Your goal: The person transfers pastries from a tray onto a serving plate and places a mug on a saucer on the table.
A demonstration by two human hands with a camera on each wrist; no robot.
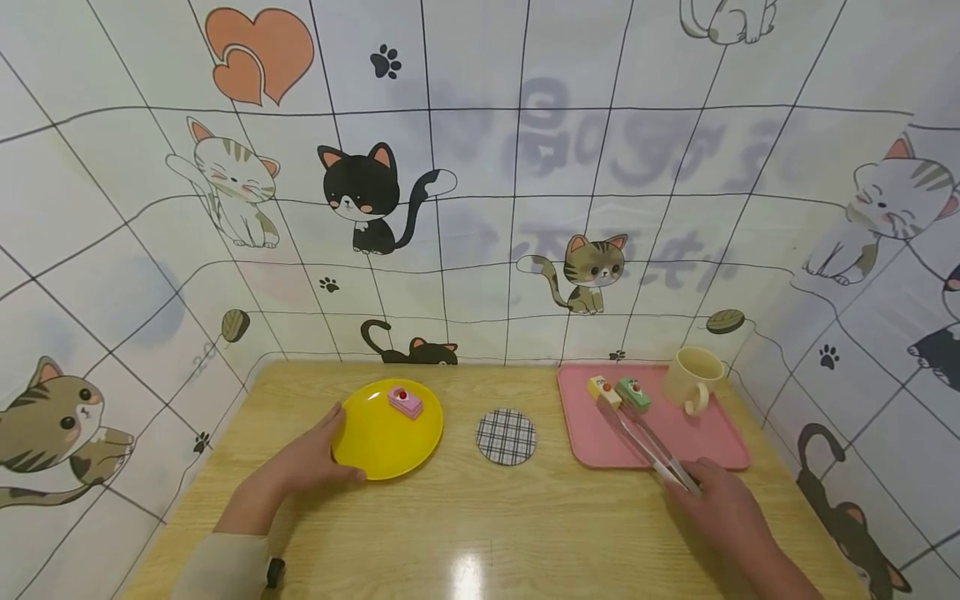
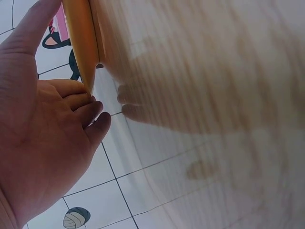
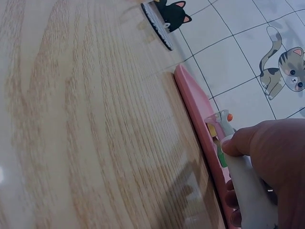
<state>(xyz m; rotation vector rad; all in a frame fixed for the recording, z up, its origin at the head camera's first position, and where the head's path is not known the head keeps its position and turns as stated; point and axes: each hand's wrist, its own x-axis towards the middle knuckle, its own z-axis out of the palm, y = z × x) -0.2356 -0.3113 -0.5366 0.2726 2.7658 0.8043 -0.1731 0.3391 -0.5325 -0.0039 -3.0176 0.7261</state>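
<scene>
- The tongs [image 1: 647, 443] are light-coloured and lie slanted over the pink tray [image 1: 712, 450], their tips at the two small cakes near the tray's far left corner; whether the tips touch a cake cannot be told.
- The right hand [image 1: 722, 505] grips the tongs by their near end, fingers curled round the handle; in the right wrist view the thumb presses on the white handle [image 3: 248, 191].
- The green cake [image 1: 634, 393] and the yellow cake [image 1: 603, 390] sit side by side on the tray, just beside each other, each with a small red dot on top.
- A cream mug [image 1: 693, 380] stands upright on the tray's far right part, handle turned toward the near side, apart from the cakes.
- The left hand [image 1: 309, 461] rests at the left rim of the yellow plate [image 1: 378, 446], thumb over the near edge and fingers along the far side, holding the rim loosely; in the left wrist view the fingers [image 2: 81, 102] lie against the plate's underside edge.
- A pink cake [image 1: 405, 402] with a red dot sits on the far part of the yellow plate.
- A round checked coaster [image 1: 506, 437] lies flat between plate and tray, touching neither.
- All of it sits on a pale wooden tabletop [image 1: 480, 525], enclosed on three sides by white cloth printed with cartoon cats [image 1: 367, 196].
</scene>
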